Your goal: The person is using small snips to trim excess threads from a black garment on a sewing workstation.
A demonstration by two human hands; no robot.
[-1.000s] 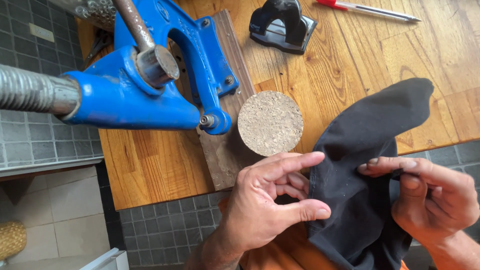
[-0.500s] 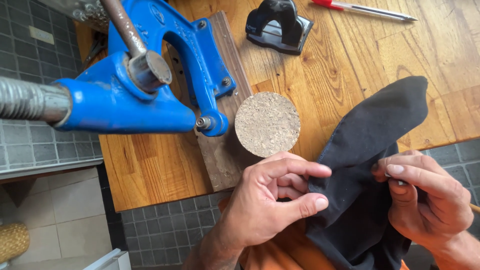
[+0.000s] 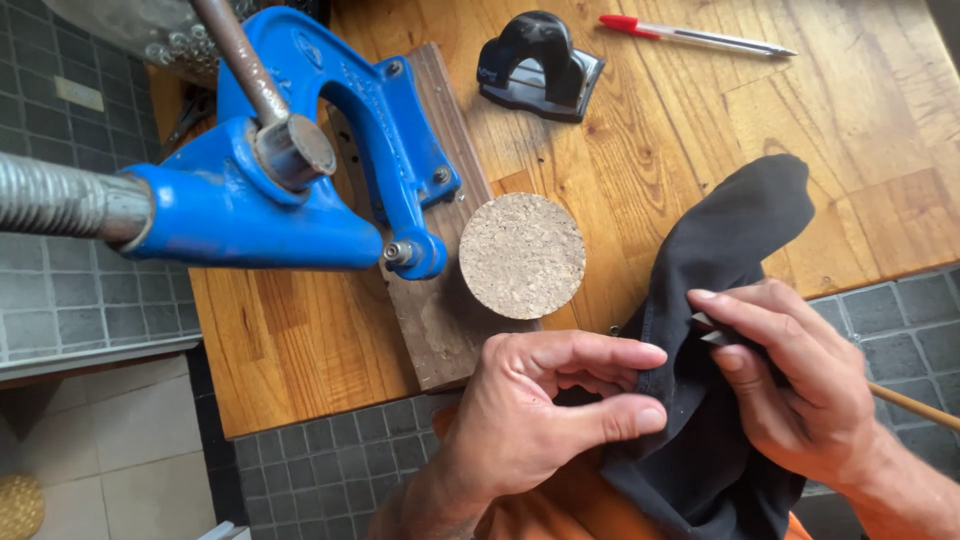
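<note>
A black cloth [image 3: 735,250] hangs over the front edge of the wooden table [image 3: 650,150] and down onto my lap. My left hand [image 3: 540,410] pinches the cloth's left edge between thumb and fingers. My right hand [image 3: 790,385] rests on the cloth at the right and holds a thin tool with a wooden handle [image 3: 912,405]; its small metal tip shows between my fingers against the fabric. A round cork disc [image 3: 522,255] lies on the table just above my left hand.
A blue hand press [image 3: 300,170] with a long metal lever is bolted to a dark wooden board [image 3: 440,320] at the left. A black hole punch [image 3: 540,65] and a red-capped pen [image 3: 695,35] lie at the table's far side. Grey tiled floor lies below.
My right hand has shifted left and up along the cloth toward my left hand. The view has moved slightly; the wooden handle now shows at the right.
</note>
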